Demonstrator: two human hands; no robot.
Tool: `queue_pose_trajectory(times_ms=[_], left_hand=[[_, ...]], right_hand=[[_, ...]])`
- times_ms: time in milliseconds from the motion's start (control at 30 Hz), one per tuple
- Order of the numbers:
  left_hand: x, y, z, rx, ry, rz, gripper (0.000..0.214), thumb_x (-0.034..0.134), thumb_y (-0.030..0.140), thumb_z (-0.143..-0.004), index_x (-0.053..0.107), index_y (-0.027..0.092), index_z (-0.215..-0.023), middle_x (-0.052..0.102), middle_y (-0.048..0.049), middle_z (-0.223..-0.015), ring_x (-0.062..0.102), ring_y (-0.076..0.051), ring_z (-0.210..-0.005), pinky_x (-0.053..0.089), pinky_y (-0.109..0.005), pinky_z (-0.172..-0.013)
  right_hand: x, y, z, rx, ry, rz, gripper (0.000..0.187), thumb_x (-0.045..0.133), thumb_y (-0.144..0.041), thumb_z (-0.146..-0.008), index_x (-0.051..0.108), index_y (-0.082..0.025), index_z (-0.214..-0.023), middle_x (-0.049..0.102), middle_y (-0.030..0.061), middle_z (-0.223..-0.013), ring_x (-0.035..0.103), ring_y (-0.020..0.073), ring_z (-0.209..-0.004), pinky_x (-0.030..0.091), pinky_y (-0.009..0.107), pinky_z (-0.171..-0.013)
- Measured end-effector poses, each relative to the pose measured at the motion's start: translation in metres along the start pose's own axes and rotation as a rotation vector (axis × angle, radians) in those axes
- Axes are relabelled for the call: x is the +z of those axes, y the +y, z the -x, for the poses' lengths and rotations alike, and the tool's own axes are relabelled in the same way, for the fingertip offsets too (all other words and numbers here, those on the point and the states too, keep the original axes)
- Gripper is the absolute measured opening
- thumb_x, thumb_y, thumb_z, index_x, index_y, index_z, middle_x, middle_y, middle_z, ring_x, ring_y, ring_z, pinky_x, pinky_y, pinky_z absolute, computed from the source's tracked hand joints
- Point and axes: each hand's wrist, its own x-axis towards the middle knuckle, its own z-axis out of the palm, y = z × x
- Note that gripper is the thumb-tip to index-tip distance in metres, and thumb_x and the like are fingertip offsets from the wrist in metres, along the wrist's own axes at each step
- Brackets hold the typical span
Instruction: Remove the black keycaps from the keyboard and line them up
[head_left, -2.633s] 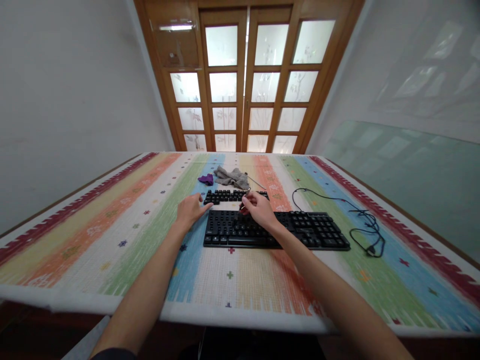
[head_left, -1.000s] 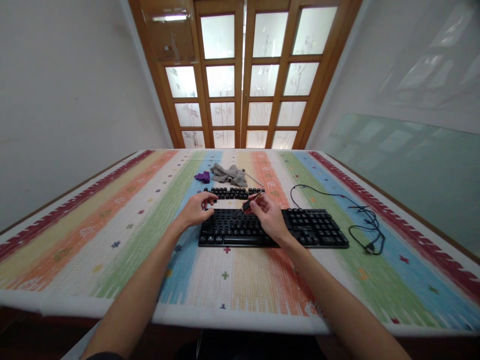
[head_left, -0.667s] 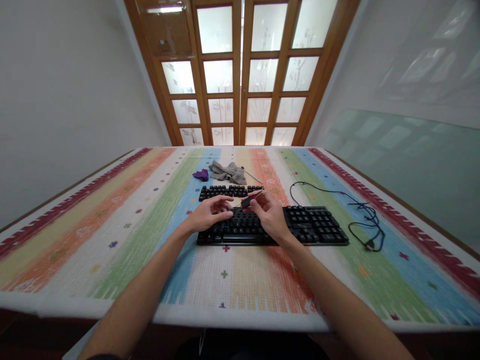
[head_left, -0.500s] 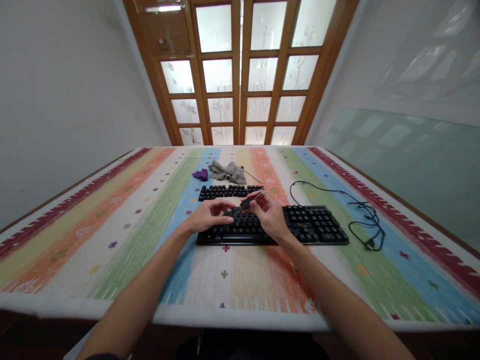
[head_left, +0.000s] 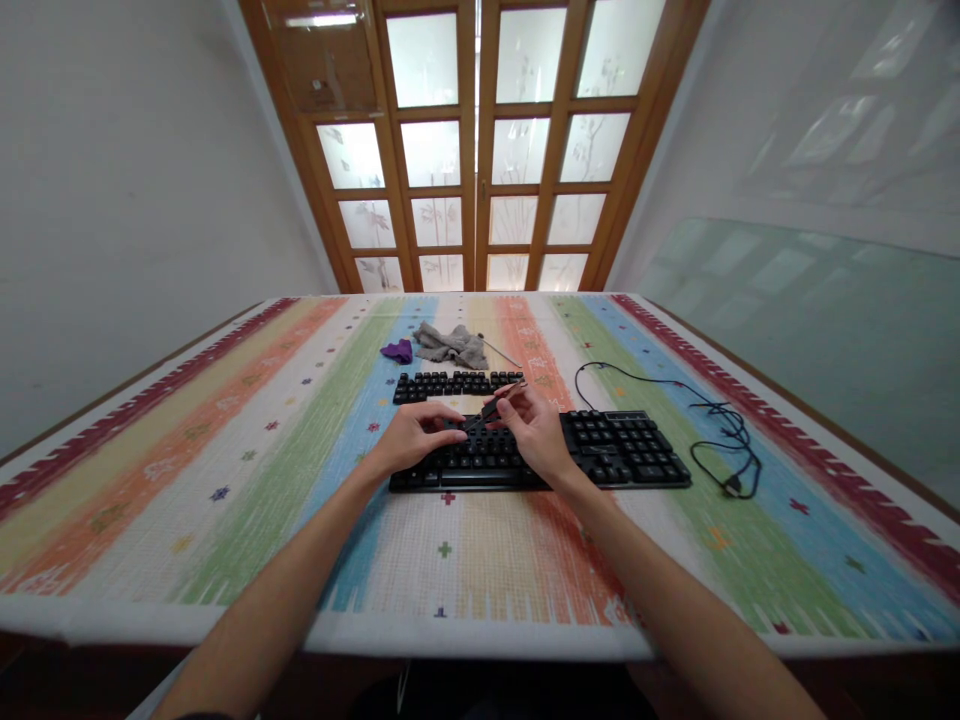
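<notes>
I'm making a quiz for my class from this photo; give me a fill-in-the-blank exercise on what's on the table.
The left hand and the right hand, which pinches a thin tool, are over a black ____.
The small scrap left of the grey cloth is ____.
The cable lies to the ____ of both hands.
Missing words: keyboard, purple, right.

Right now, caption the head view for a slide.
Left hand and right hand over a black keyboard on a striped cloth; the right pinches a small tool.
</notes>
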Motion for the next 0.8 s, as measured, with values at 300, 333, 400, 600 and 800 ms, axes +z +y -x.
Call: queue_pose_trajectory(times_ms=[300, 333, 400, 600, 800], left_hand=[[-0.008, -0.006, -0.001, -0.067, -0.098, 0.168, 0.033, 0.08, 0.04, -0.069, 0.07, 0.014, -0.086, 0.056, 0.002, -0.064, 0.046, -0.01, -0.058, 0.035, -0.022, -0.055], [-0.01, -0.006, -0.001, -0.074, -0.084, 0.167, 0.033, 0.079, 0.04, -0.07, 0.07, 0.014, -0.086, 0.056, 0.0022, -0.063, 0.046, -0.01, -0.057, 0.035, -0.022, -0.054], [-0.013, -0.005, -0.002, -0.079, -0.041, 0.115, 0.032, 0.076, 0.041, -0.072, 0.069, 0.014, -0.087, 0.055, 0.0025, -0.061, 0.046, -0.01, -0.056, 0.034, -0.022, -0.053], [-0.022, -0.012, -0.007, 0.022, 0.125, -0.319, 0.018, 0.067, 0.028, -0.076, 0.069, 0.016, -0.09, 0.064, -0.0004, -0.073, 0.049, -0.012, -0.06, 0.041, -0.025, -0.06], [-0.025, -0.028, -0.02, 0.098, 0.05, -0.547, 0.018, 0.06, 0.023, -0.082, 0.071, 0.018, -0.095, 0.07, -0.0048, -0.089, 0.058, -0.019, -0.079, 0.048, -0.033, -0.081]], right_hand=[[0.005, -0.001, 0.004, -0.022, -0.045, 0.008, 0.033, 0.067, -0.051, -0.083, 0.059, -0.021, -0.093, 0.064, 0.0052, -0.089, 0.065, 0.0188, -0.081, 0.063, 0.033, -0.064], [0.005, -0.001, 0.004, -0.027, -0.04, 0.006, 0.032, 0.067, -0.05, -0.083, 0.059, -0.021, -0.092, 0.063, 0.0052, -0.09, 0.064, 0.0184, -0.081, 0.063, 0.033, -0.064], [0.004, -0.001, 0.004, -0.034, -0.026, 0.006, 0.032, 0.068, -0.05, -0.083, 0.059, -0.02, -0.089, 0.062, 0.0053, -0.093, 0.064, 0.0179, -0.082, 0.064, 0.031, -0.063], [0.004, 0.0, 0.002, -0.025, 0.006, 0.019, 0.034, 0.069, -0.052, -0.081, 0.059, -0.02, -0.087, 0.062, 0.0056, -0.094, 0.064, 0.0174, -0.08, 0.064, 0.03, -0.06], [0.005, 0.0, 0.003, -0.025, 0.001, 0.04, 0.036, 0.068, -0.054, -0.081, 0.06, -0.02, -0.089, 0.063, 0.0055, -0.093, 0.064, 0.0176, -0.08, 0.064, 0.03, -0.06]])
